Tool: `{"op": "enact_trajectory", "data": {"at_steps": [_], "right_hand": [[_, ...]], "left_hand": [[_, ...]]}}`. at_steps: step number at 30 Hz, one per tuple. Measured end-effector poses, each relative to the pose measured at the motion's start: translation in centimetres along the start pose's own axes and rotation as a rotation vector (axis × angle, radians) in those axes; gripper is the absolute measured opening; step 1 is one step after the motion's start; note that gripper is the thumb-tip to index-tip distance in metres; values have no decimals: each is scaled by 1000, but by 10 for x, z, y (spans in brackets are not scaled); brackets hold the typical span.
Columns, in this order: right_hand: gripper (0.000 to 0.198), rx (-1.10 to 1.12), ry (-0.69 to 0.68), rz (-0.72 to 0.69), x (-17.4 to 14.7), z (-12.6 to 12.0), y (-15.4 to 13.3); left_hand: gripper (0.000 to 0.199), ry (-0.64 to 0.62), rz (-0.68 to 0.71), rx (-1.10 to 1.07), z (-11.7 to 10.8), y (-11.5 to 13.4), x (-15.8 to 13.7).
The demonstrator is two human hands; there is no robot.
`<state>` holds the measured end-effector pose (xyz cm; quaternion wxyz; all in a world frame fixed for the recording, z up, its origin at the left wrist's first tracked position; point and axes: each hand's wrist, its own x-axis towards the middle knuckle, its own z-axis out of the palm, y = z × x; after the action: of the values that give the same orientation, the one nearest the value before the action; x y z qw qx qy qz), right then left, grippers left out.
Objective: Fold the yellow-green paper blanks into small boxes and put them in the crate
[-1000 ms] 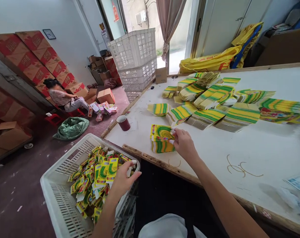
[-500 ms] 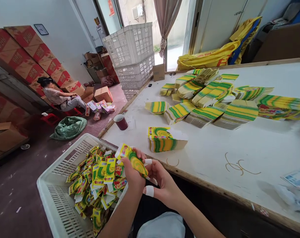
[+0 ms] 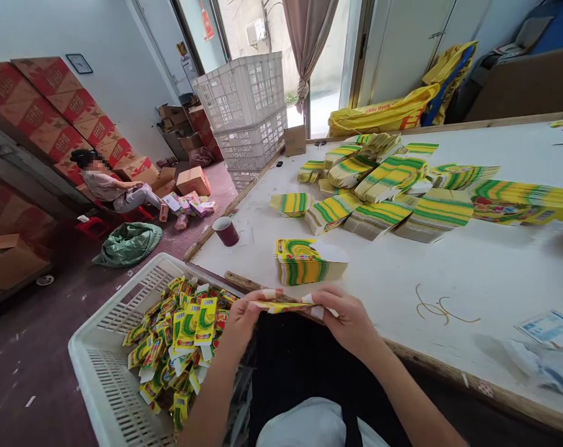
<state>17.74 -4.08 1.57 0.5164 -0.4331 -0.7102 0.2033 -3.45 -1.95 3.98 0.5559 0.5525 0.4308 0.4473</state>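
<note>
Between my two hands is a small yellow-and-green carton (image 3: 283, 307), seen nearly edge-on at the table's front edge. My left hand (image 3: 243, 318) pinches its left end, and my right hand (image 3: 344, 315) grips the right end. White tape wraps some of my fingertips. Just beyond them, a stack of flat yellow-and-green cartons (image 3: 304, 264) stands on the white table (image 3: 378, 279). Below and left of my left hand, a white plastic basket (image 3: 99, 372) holds a heap of similar folded cartons (image 3: 185, 329).
Several bundles of flat cartons (image 3: 393, 177) lie across the back of the table. A maroon mug (image 3: 226, 231) stands near its left edge. Rubber bands (image 3: 442, 307) lie to the right. Stacked white crates (image 3: 244, 99) rise behind the table. A seated person (image 3: 116, 186) is at far left.
My left hand has moved away from above the basket, and the carton has turned from facing me to nearly edge-on. My right hand has shifted right and now holds its right end.
</note>
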Motion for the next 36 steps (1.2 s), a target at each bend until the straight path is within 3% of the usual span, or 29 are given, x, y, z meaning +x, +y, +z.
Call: {"op": "enact_trajectory", "data": {"at_steps": [3, 5, 7, 10, 13, 16, 18, 22, 27, 32, 34, 36], "right_hand": [[33, -194, -156, -210, 4, -10, -4], [28, -250, -198, -295, 6, -10, -8], [25, -265, -139, -323, 6, -5, -10], [29, -262, 68, -290, -2, 8, -10], [46, -169, 250, -181, -19, 29, -12], [56, -10, 243, -53, -37, 47, -18], [50, 115, 237, 60, -42, 50, -21], [23, 440, 411, 356, -24, 28, -19], [28, 724, 201, 652, 2, 3, -14], [25, 1256, 76, 1030, -14, 31, -15], [29, 1325, 54, 1052, -23, 42, -16], [35, 1357, 73, 987, -28, 45, -16]], "left_hand": [[81, -169, -5, 139, -11, 12, 0], [86, -276, -60, 341, -5, 15, -2], [89, -341, -116, 464, 10, 12, -4], [72, -219, -124, 382, 37, 3, -6], [63, -30, -69, 230, 53, -7, -6], [63, 57, -18, 280, 55, -16, -7], [65, 81, 15, 400, 51, -20, -8], [73, 134, 83, 695, 42, -23, -12], [75, 24, 249, 750, 43, -20, -20], [79, 73, 323, 670, 53, -20, -25], [77, 96, 283, 667, 54, -21, -25], [75, 110, 240, 662, 53, -22, -23]]}}
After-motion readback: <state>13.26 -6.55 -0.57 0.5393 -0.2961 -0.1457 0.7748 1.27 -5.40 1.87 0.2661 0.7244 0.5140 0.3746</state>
